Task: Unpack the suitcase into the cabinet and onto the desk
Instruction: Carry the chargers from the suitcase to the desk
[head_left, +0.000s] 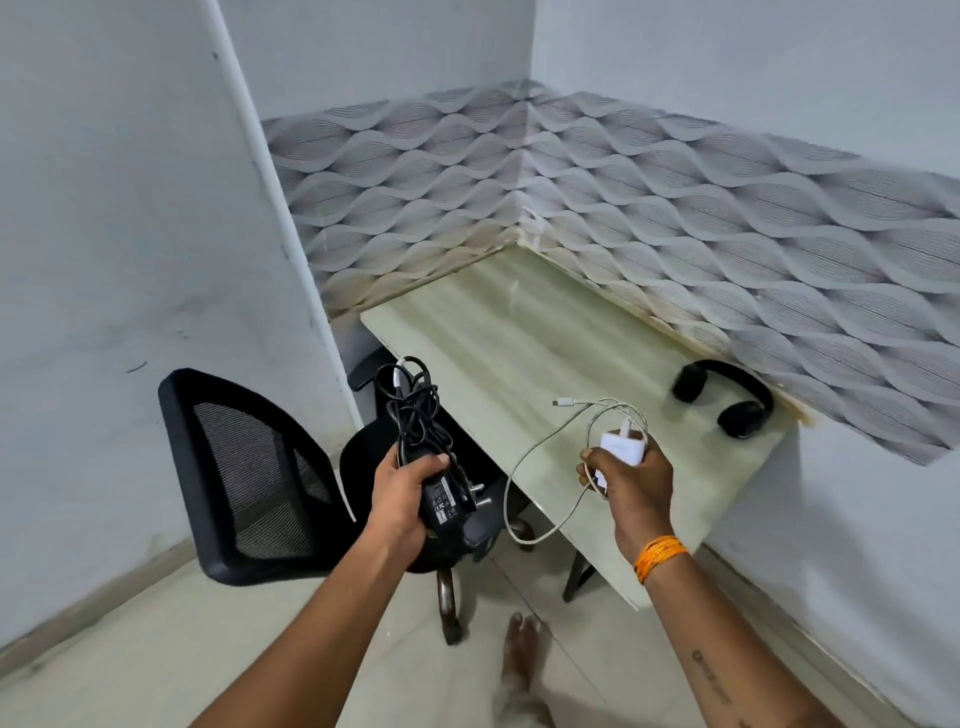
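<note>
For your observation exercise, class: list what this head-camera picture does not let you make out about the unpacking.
- Suitcase and cabinet: outside the head view.
- Print on the black power adapter in the left hand: too small to read.
- White charger block: lower part covered by the right hand's fingers.
- Black over-ear headphones on the pale wooden desk: blurred, no detail.
- Black mesh office chair: seat hidden behind the left hand and adapter.

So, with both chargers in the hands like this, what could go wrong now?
1. The white cable hangs in a loop over the desk edge; it may snag there as the right hand sets down the white charger.
2. The black adapter cord is a loose tangle above the left hand, near the office chair armrest, and might catch on it.
</note>
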